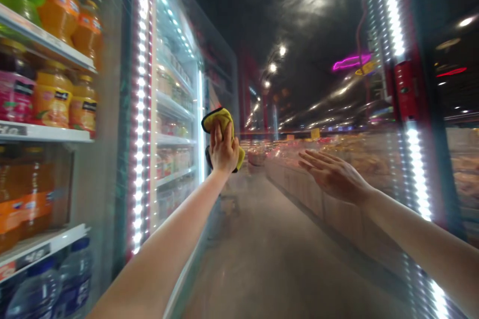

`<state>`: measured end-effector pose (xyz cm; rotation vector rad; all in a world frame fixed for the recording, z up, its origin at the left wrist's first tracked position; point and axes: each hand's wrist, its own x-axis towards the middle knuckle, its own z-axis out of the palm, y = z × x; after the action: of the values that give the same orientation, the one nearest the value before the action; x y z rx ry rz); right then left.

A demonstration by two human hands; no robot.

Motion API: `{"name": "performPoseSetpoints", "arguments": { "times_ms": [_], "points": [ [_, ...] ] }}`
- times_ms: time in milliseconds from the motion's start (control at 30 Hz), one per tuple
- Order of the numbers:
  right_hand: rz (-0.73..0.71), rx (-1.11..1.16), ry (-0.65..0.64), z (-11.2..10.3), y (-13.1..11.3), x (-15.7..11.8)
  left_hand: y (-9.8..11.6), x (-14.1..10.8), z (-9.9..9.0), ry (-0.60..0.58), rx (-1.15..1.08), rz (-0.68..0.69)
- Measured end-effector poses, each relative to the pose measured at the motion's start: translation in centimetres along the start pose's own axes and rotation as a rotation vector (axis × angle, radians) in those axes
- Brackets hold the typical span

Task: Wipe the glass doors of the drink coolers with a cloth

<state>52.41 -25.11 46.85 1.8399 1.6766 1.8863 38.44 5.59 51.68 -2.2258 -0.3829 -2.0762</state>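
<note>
My left hand point(224, 152) reaches forward with its palm down on a folded yellow cloth point(221, 114) with dark edging. It holds the cloth flat against what looks like the clear glass of an open cooler door, whose lit edge point(414, 159) runs down the right side. To the right, my right hand point(333, 174) is stretched out flat, fingers together and straight, with nothing in it. Whether its palm touches the glass I cannot tell.
Shelves point(48, 132) of bottled drinks stand close on the left, beside a bright light strip point(140, 109). Another lit cooler point(175, 94) lies beyond. An aisle floor point(262, 249) runs ahead, with a long display counter point(307, 189) along its right. Much of the background is blurred.
</note>
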Motion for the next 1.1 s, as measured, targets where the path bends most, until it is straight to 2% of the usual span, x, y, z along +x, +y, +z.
{"name": "performPoseSetpoints", "arguments": {
  "times_ms": [67, 100, 133, 200, 233, 300, 367, 433, 500, 533, 600, 667, 733, 800, 867, 933, 967, 1000, 1033, 1100],
  "points": [
    [0.005, -0.002, 0.0, -0.2, 0.2, -0.2, 3.4, 2.7, 1.4, 0.034, -0.03, -0.015],
    [0.004, -0.002, 0.0, -0.2, 0.3, -0.3, 5.2, 3.3, 2.1, 0.032, -0.045, 0.031],
    [0.001, -0.002, -0.001, -0.3, 0.4, -0.5, 6.7, 3.4, 2.6, 0.012, -0.057, 0.107],
    [-0.004, -0.007, -0.003, -0.3, 0.7, -0.9, 8.8, 2.0, 3.2, -0.058, -0.075, 0.313],
    [-0.003, -0.008, -0.003, -0.3, 0.8, -1.2, 9.1, 0.7, 3.2, -0.101, -0.081, 0.424],
    [0.013, -0.003, 0.001, -0.4, 1.1, -1.8, 8.2, -2.4, 2.6, -0.18, -0.086, 0.604],
    [0.045, 0.016, 0.007, -0.4, 1.4, -2.5, 6.2, -4.9, 1.6, -0.228, -0.073, 0.675],
    [0.074, 0.036, 0.007, -0.4, 1.6, -3.0, 4.2, -5.8, 0.7, -0.234, -0.047, 0.611],
    [0.089, 0.041, 0.002, -0.6, 1.8, -3.3, 3.4, -4.7, 0.5, -0.18, -0.033, 0.444],
    [0.093, 0.037, 0.001, -0.7, 1.9, -3.3, 3.7, -3.6, 0.6, -0.138, -0.036, 0.352],
    [0.114, 0.02, 0.0, -1.0, 2.1, -3.3, 5.6, -0.9, 1.5, -0.056, -0.058, 0.205],
    [0.151, -0.004, -0.003, -1.4, 2.2, -3.1, 8.6, 1.0, 2.8, -0.011, -0.081, 0.143],
    [0.192, -0.028, -0.011, -1.7, 2.4, -3.1, 11.4, 1.2, 3.9, -0.016, -0.092, 0.187],
    [0.233, -0.049, -0.021, -1.9, 2.6, -3.3, 12.8, -0.4, 4.3, -0.07, -0.099, 0.354],
    [0.263, -0.061, -0.032, -1.9, 2.9, -3.8, 12.3, -3.0, 4.0, -0.153, -0.105, 0.594],
    [0.277, -0.069, -0.049, -1.8, 3.1, -4.4, 10.1, -5.2, 3.1, -0.23, -0.097, 0.805],
    [0.279, -0.073, -0.061, -1.8, 3.2, -4.8, 8.9, -5.7, 2.6, -0.255, -0.083, 0.865],
    [0.28, -0.075, -0.072, -1.7, 3.4, -5.1, 7.7, -5.8, 2.2, -0.264, -0.065, 0.879],
    [0.281, -0.078, -0.082, -1.7, 3.5, -5.3, 6.9, -5.4, 1.9, -0.25, -0.046, 0.833],
    [0.29, -0.077, -0.089, -1.8, 3.8, -5.6, 6.7, -3.3, 1.9, -0.179, -0.025, 0.628]
  ]
}}
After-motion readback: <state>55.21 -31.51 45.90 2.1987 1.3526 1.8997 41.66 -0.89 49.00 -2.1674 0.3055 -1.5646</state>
